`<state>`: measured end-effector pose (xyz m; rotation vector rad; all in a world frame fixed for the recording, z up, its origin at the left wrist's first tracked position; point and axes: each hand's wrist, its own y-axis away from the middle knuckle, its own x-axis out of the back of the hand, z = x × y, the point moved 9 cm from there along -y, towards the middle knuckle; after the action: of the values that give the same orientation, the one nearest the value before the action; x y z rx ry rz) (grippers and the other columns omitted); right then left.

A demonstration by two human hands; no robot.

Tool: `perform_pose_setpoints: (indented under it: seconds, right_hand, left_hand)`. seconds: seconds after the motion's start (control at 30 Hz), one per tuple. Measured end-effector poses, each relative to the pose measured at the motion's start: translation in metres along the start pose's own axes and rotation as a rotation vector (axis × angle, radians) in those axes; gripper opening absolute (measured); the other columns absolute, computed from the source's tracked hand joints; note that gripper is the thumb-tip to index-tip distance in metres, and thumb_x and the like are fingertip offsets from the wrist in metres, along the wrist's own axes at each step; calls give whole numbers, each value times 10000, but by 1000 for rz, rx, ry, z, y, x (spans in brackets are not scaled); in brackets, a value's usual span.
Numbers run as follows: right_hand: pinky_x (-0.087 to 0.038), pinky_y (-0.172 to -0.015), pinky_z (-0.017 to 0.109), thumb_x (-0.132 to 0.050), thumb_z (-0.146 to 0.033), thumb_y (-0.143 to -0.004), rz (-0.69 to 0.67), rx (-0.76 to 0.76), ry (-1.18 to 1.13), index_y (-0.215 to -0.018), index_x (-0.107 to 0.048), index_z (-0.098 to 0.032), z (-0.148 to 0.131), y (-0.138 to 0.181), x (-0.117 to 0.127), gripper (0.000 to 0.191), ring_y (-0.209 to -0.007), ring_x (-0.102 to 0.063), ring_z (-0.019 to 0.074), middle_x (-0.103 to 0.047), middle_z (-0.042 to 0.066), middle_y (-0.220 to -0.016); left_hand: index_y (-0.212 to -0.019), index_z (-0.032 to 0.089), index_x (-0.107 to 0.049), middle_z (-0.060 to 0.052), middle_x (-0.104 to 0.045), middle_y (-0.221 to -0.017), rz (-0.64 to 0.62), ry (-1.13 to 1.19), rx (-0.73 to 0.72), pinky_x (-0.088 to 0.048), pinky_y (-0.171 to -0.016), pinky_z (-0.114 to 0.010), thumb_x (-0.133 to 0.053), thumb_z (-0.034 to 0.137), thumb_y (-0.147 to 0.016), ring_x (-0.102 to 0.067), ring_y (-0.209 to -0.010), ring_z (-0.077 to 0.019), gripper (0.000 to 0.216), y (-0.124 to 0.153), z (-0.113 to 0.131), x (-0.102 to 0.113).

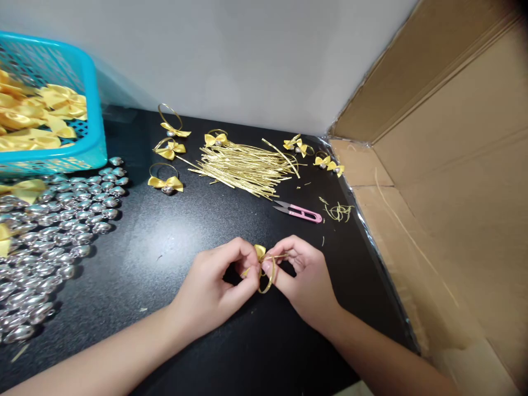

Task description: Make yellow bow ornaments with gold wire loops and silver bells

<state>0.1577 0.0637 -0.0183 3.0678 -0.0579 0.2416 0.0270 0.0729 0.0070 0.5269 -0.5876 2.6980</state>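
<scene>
Above the table (214,220) | left grip (216,275): clamped on bow (259,251) | right grip (307,280): pinching gold tie (271,279)

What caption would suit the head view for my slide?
Left hand and right hand hold a yellow bow and gold tie; pink-handled scissors lie beyond.

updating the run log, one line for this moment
left hand: pinching yellow bow | right hand: pinching gold strip | pink snips: on black table near gold strip pile
</scene>
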Motion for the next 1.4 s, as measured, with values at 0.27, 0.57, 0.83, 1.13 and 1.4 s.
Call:
perform_pose_setpoints:
  seconds: [0.27, 0.57, 0.83, 1.13, 1.4]
  right_hand:
    - [-501, -622, 247, -612, -67, -690, 55, 128, 108, -704, -584, -200, -5, 0, 5, 137, -627, -609, 124, -625, -28, -660]
    - [-514, -622, 263, -566, -34, -733, 70, 233, 204, -749, -720, -183, -16, -7, 12, 215, -662, -638, 143, -681, 18, -697]
    - [-527, -629, 268, -626, -76, -725, -67, 246, 167, -737, -682, -183, -22, -8, 1, 121, -669, -632, 143, -672, 27, -735]
    - [-531, -673, 291, -640, -121, -750, -46, 297, 242, -754, -687, -195, -29, -3, -1, 87, -720, -640, 164, -666, 37, -768]
    - [-499, -632, 286, -604, -94, -760, -27, 395, 428, -688, -658, -197, -33, 2, -4, 137, -666, -615, 159, -670, 29, -702]
  left_hand:
    - [-739, 215, -463, 69, -577, -606, -27, -33, -46, -447, -525, -142, -552, 53, -786, -537, -509, -60, 191, 1, 6, -2]
    - [-763, 230, -424, 82, -526, -608, 41, 25, 57, -424, -514, -155, -552, 91, -837, -511, -505, -64, 203, 5, -9, 4]
    - [-762, 216, -437, 65, -512, -617, 29, 154, 165, -421, -524, -187, -565, 116, -843, -506, -534, -80, 182, 4, -19, 2]
    - [-767, 219, -447, 74, -543, -614, 21, 35, 84, -427, -516, -166, -564, 91, -832, -528, -514, -68, 185, 4, -8, 2]
    - [-750, 214, -459, 84, -583, -610, 25, -99, -15, -433, -519, -126, -570, 40, -790, -553, -502, -48, 209, 2, 5, 1]
